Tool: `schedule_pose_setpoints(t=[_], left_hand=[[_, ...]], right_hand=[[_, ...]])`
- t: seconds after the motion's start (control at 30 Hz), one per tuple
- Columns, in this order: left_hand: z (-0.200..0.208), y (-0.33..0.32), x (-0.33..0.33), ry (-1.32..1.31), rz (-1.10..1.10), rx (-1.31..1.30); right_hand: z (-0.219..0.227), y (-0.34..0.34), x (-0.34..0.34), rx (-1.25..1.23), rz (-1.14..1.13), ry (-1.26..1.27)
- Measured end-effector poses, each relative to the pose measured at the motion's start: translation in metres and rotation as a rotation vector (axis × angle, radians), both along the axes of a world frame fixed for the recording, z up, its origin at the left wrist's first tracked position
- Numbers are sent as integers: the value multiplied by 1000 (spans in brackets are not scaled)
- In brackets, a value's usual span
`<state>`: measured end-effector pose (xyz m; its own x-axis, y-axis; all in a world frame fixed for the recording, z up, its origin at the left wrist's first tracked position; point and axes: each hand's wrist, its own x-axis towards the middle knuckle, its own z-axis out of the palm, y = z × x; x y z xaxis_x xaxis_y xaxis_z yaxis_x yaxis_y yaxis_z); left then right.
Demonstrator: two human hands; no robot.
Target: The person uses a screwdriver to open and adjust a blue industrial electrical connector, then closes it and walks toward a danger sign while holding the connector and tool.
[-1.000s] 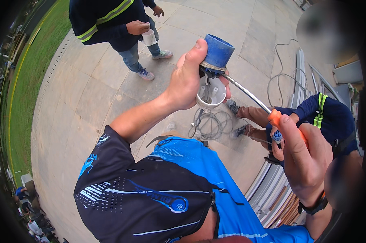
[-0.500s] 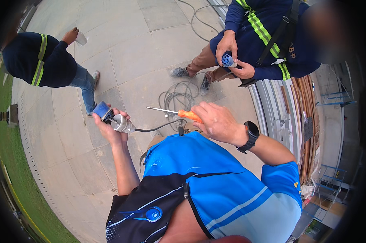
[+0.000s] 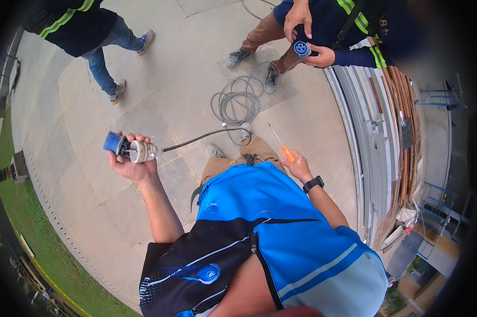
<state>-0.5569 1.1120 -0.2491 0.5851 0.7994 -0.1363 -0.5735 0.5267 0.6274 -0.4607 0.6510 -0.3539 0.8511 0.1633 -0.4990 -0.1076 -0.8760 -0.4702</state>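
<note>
My left hand (image 3: 134, 168) is closed round an opened industrial power plug, its blue front (image 3: 112, 143) partly apart from the white rear body (image 3: 142, 151). Dark inner parts show in the gap between the two. A black cable (image 3: 193, 139) runs from the white end toward the ground by my feet. Low at my right side, my right hand (image 3: 300, 167) grips a screwdriver by its orange handle (image 3: 288, 154). Its metal shaft points up and away from me, well apart from the plug.
A co-worker at the far right holds a blue round connector (image 3: 302, 49). Another person in jeans (image 3: 102, 62) stands at the far left. Coiled cable (image 3: 236, 101) lies on the paved floor. Long metal profiles (image 3: 362, 137) are stacked to the right, grass (image 3: 40, 224) borders the left.
My right hand has dropped back toward my right side with the screwdriver, away from the plug. The left hand has shifted slightly left. The co-worker's one hand has come off the blue connector.
</note>
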Motion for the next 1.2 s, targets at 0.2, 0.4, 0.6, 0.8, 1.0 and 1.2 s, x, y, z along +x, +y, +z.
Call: schedule_pose_setpoints(t=[0.2, 0.4, 0.6, 0.8, 1.0, 1.2], left_hand=[[9, -6, 4, -66, -19, 37], [22, -64, 44, -71, -37, 72], [54, -136, 101, -115, -88, 108], [75, -201, 129, -158, -167, 415], [101, -237, 136, -268, -172, 367], [221, -165, 76, -366, 19, 536]], right_hand=[[-26, -43, 8, -73, 36, -100], [19, 6, 50, 257, 11, -144], [108, 103, 103, 834, 266, -93], [141, 126, 140, 1214, 560, 141], [123, 105, 147, 1219, 561, 356], [48, 64, 162, 867, 663, 357]])
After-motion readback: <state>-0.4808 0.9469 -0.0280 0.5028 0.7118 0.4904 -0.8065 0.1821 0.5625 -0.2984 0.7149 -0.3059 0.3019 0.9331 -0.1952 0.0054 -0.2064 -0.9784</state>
